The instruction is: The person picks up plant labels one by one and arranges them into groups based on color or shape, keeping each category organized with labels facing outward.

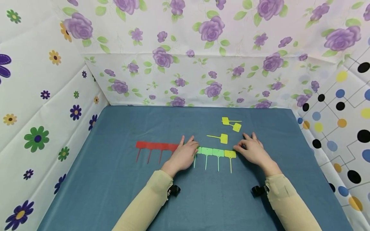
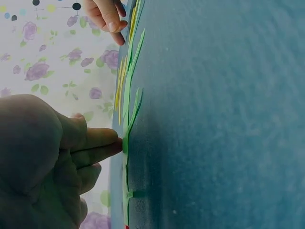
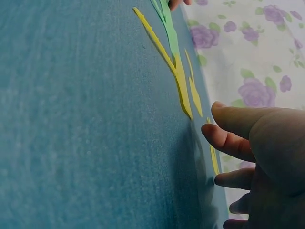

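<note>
A row of flat tags with thin tails, which look like label cable ties, crosses the table. Red tags form its left end, green tags follow, and a yellow tag ends it at the right. My left hand lies over the red-to-green join, hiding part of it; its extended fingertips touch a green tag in the left wrist view. My right hand hovers beside the yellow end tag, fingers loosely bent and holding nothing. In the right wrist view a small gap separates its fingers from that tag.
Behind the row lie loose yellow ties: one single tie and an overlapping pair farther back. A blue cloth covers the table. Floral curtains stand at the back and sides.
</note>
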A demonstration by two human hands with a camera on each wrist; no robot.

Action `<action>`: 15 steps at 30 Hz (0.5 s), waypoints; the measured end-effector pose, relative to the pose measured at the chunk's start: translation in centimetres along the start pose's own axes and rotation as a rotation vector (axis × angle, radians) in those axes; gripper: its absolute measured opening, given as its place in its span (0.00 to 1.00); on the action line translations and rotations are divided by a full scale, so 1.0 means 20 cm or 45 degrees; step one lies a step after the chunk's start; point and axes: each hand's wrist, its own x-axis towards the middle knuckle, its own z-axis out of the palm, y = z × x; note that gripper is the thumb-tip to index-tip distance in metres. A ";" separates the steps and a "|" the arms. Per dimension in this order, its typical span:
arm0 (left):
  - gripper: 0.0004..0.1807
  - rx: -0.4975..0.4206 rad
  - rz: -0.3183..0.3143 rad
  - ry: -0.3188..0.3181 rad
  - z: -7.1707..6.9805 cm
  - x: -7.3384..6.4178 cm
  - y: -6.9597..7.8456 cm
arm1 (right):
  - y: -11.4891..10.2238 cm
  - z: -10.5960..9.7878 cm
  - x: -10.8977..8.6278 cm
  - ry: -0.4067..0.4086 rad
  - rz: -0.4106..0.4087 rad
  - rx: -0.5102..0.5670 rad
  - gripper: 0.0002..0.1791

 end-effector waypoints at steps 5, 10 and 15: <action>0.21 -0.029 -0.006 0.028 0.00 0.00 0.01 | 0.00 0.00 -0.01 0.005 0.006 0.005 0.17; 0.22 -0.072 -0.017 0.061 0.01 0.00 0.01 | 0.00 0.00 -0.01 0.016 0.009 0.006 0.17; 0.28 -0.078 -0.030 0.079 0.03 -0.01 0.05 | 0.00 -0.01 -0.01 0.029 0.013 0.004 0.16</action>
